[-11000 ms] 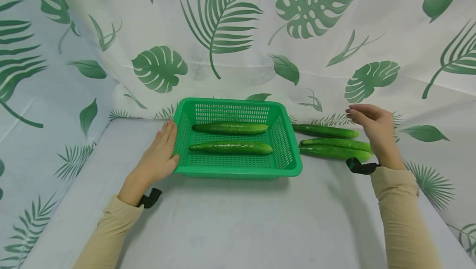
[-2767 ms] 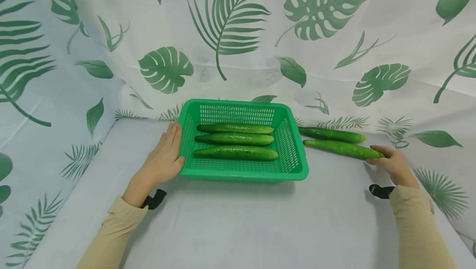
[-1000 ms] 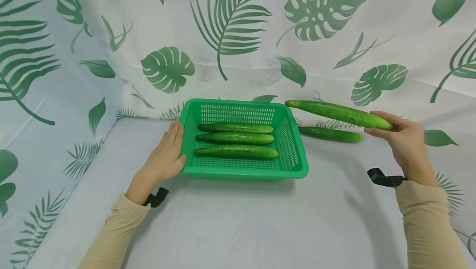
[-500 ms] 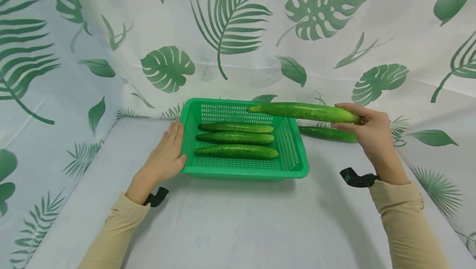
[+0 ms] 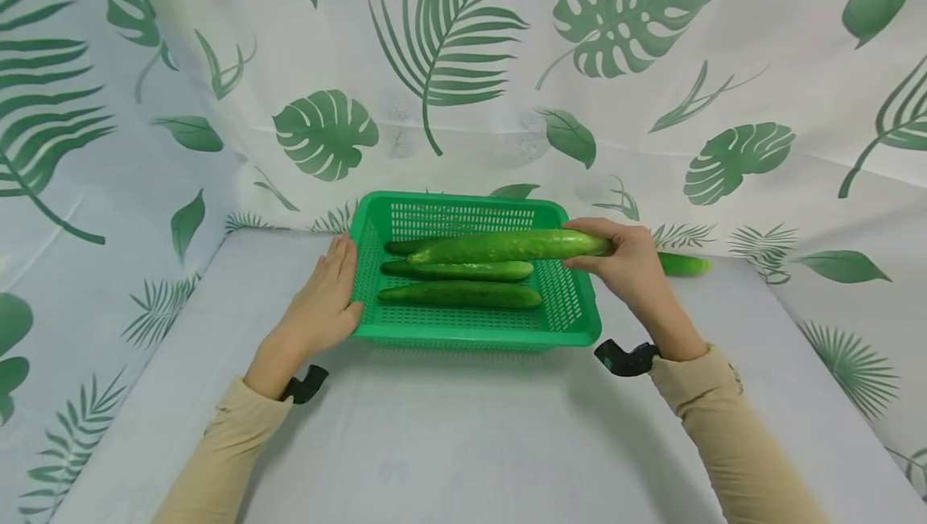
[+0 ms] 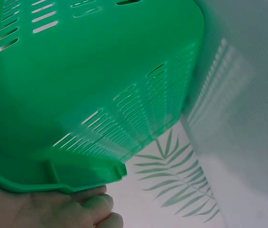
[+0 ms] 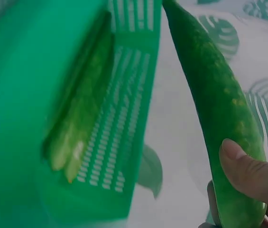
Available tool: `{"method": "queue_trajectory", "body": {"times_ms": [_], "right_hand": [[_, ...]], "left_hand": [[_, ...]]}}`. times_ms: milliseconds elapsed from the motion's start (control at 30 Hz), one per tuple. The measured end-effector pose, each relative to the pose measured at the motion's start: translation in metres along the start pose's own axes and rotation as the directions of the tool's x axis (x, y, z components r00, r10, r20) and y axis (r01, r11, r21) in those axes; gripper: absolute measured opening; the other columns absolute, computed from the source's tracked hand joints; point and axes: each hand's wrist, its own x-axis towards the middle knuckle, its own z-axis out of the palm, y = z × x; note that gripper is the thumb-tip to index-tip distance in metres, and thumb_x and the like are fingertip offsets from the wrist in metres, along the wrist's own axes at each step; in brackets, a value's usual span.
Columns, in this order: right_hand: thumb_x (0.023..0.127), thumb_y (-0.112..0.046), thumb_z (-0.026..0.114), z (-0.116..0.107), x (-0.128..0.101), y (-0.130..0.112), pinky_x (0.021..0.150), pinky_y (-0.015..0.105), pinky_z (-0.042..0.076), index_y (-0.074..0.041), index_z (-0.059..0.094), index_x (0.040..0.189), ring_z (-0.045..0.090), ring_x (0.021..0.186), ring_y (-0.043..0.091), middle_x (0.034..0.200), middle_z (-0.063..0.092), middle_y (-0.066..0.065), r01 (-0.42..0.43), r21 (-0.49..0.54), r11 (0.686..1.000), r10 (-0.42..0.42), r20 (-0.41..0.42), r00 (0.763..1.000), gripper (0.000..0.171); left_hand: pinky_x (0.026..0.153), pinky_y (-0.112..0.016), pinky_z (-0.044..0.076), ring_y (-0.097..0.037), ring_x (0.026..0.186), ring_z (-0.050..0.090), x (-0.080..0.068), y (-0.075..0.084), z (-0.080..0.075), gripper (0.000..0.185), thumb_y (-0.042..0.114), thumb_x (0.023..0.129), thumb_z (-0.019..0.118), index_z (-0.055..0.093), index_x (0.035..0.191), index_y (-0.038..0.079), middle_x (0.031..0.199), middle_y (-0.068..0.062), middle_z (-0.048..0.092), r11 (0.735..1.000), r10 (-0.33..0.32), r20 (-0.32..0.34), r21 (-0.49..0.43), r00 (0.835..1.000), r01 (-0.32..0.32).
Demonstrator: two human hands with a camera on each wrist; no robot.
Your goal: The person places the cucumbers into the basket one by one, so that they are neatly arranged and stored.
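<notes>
Over on the left side of the bench (image 5: 463, 443), the left hand (image 5: 319, 307) hasn't budged, it's flat with fingers straight against the left wall of the green basket (image 5: 471, 335), same as a second ago; the left wrist view shows the fingertips tucked just under the basket's rim. Moving across, three cucumbers lie side by side inside, the front one (image 5: 459, 295) and middle one (image 5: 456, 270) clear to see, the back one mostly hidden now. What's changed is the fourth cucumber (image 5: 507, 245): a second ago it was up in the air off to the right of the basket, and now the right hand (image 5: 630, 266) has carried it over so it hovers lengthwise above the back rows, fingers and thumb wrapped around its right end. So it looks ready to be lowered in, not yet down. Farther right, one last cucumber (image 5: 684, 264) sits on the bench, half hidden behind that hand
</notes>
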Motion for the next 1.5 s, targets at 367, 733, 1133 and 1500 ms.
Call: {"method": "queue_trajectory", "body": {"times_ms": [367,733,1133,1500], "right_hand": [[0.081,-0.005,0.080,0.041,-0.008,0.001,0.054,0.034,0.036,-0.012,0.070,0.126,0.040,0.060,0.021,0.130,0.064,0.011,-0.047,-0.018,0.999,0.049,0.098,0.994,0.047],[0.079,-0.003,0.081,0.068,-0.009,0.007,0.081,0.043,0.051,-0.004,0.069,0.126,0.058,0.115,0.038,0.133,0.061,0.020,-0.088,-0.078,0.993,0.100,0.160,0.982,0.048],[0.084,-0.006,0.077,0.077,-0.007,0.015,0.098,0.056,0.047,0.003,0.064,0.129,0.046,0.130,0.045,0.136,0.056,0.026,-0.108,-0.142,0.984,0.144,0.270,0.952,0.048],[0.083,-0.002,0.076,0.082,0.001,0.022,0.085,0.047,0.054,0.008,0.066,0.123,0.057,0.116,0.043,0.122,0.064,0.027,-0.054,-0.224,0.973,0.130,0.342,0.931,0.042]], "left_hand": [[0.120,-0.052,0.004,-0.030,0.150,-0.014,0.001,0.001,0.000,0.080,0.012,0.094,0.043,-0.007,0.154,-0.007,0.162,-0.019,-0.016,1.000,-0.001,0.007,-0.002,1.000,0.001],[0.120,-0.052,0.004,-0.031,0.150,-0.013,0.001,0.000,0.001,0.080,0.012,0.094,0.043,-0.006,0.154,-0.007,0.162,-0.019,-0.016,1.000,-0.006,0.004,0.002,1.000,0.006],[0.121,-0.052,0.004,-0.031,0.150,-0.013,0.000,0.001,0.001,0.080,0.012,0.093,0.042,-0.006,0.154,-0.008,0.162,-0.019,-0.016,1.000,-0.003,0.001,-0.002,1.000,0.003],[0.121,-0.051,0.004,-0.030,0.150,-0.013,0.000,-0.001,0.002,0.080,0.012,0.093,0.042,-0.006,0.154,-0.007,0.163,-0.019,-0.015,1.000,0.001,-0.008,0.001,1.000,-0.001]]}}
